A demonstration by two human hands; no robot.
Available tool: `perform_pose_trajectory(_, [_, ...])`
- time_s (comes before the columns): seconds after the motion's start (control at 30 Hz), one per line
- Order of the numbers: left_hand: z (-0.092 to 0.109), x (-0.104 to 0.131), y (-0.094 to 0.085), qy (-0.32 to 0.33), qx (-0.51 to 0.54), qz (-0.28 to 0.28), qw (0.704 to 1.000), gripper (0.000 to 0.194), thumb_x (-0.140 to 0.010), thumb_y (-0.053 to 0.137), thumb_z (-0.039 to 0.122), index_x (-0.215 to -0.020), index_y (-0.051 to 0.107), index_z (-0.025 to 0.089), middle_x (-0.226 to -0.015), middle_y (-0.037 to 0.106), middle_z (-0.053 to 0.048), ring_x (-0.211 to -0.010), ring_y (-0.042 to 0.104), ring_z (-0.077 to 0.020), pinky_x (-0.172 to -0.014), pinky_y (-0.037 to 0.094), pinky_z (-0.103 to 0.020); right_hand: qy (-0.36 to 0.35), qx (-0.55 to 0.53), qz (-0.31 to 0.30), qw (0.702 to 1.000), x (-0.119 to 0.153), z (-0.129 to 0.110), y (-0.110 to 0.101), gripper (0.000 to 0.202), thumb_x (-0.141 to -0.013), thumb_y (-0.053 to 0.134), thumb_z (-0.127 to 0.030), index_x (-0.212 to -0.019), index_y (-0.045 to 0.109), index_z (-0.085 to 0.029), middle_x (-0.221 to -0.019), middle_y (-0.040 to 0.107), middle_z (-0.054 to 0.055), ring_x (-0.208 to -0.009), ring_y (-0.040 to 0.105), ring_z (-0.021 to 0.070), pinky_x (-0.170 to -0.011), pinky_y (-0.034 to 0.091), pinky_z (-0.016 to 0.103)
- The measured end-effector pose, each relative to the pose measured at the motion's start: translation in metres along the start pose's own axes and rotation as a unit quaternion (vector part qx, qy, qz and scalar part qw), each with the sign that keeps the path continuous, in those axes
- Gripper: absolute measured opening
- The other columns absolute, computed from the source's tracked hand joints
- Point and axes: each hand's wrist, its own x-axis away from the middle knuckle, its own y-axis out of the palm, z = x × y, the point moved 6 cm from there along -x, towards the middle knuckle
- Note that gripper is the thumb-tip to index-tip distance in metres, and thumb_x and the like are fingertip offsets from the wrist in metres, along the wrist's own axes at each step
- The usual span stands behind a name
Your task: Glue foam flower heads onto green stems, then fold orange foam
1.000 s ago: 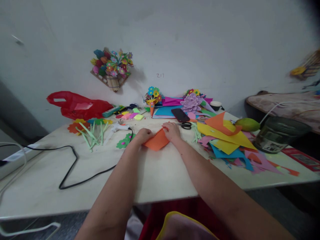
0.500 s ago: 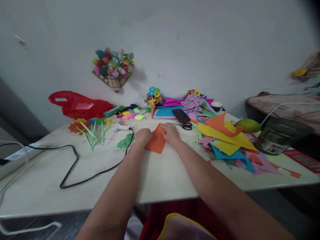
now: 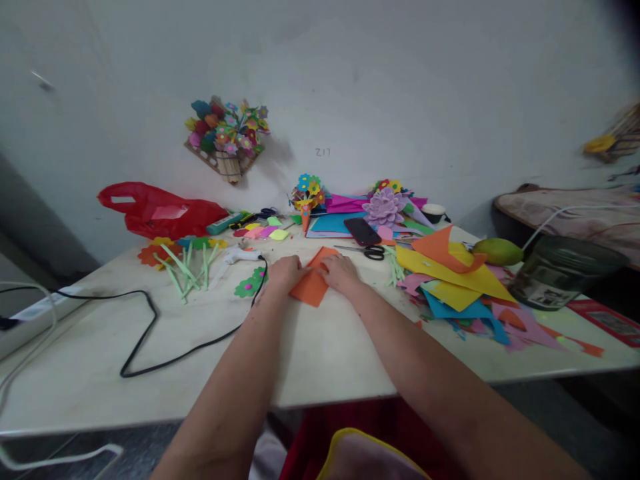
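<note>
An orange sheet of craft paper (image 3: 311, 288) lies on the white table in front of me, its edges slanted. My left hand (image 3: 285, 272) grips its left edge, thumb pointing inward. On the right edge, my right hand (image 3: 341, 271) presses with its fingers bent and its thumb toward the other thumb. Part of the sheet's sides is hidden under the fingers. Just beyond my right hand lie black-handled scissors (image 3: 373, 252). Left of my left hand is a green paper flower (image 3: 250, 285) with a pink centre, the black cord of a white glue gun (image 3: 240, 255) crossing beside it.
Pale green strips (image 3: 186, 270) and a red plastic bag (image 3: 160, 212) lie at the left. Coloured scraps (image 3: 450, 283), a mango (image 3: 497, 252) and a dark jar (image 3: 555, 273) are at the right. A phone (image 3: 362, 231) and a purple flower (image 3: 385, 208) sit at the back.
The orange sheet has turned slightly, its lower corner shifting left. My right hand has slid a little down its right edge, and both thumbs now lie over the sheet.
</note>
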Motion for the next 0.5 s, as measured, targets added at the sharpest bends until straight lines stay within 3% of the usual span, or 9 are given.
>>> perform_pose_trajectory(0.23, [-0.003, -0.001, -0.002, 0.001, 0.012, 0.012, 1.000, 0.033, -0.070, 0.052, 0.047, -0.083, 0.065, 0.021, -0.093, 0.065, -0.010, -0.087, 0.058, -0.0244, -0.067, 0.041, -0.029, -0.009, 0.038, 0.029, 0.999, 0.004, -0.009, -0.013, 0.029, -0.083, 0.046, -0.034, -0.091, 0.065, -0.014, -0.098, 0.064, 0.012, -0.098, 0.050, 0.0239, -0.084, 0.031, 0.035])
perform_pose_trajectory(0.5, [-0.009, -0.003, 0.002, 0.053, 0.114, -0.052, 0.991, 0.036, -0.060, 0.059, 0.054, -0.072, 0.062, 0.020, -0.072, 0.064, -0.002, -0.065, 0.056, -0.0159, -0.053, 0.034, -0.023, -0.009, 0.010, 0.071, 0.997, 0.002, -0.005, -0.023, 0.027, -0.085, 0.042, -0.027, -0.100, 0.063, -0.019, -0.102, 0.061, 0.009, -0.098, 0.048, 0.0220, -0.082, 0.030, 0.035])
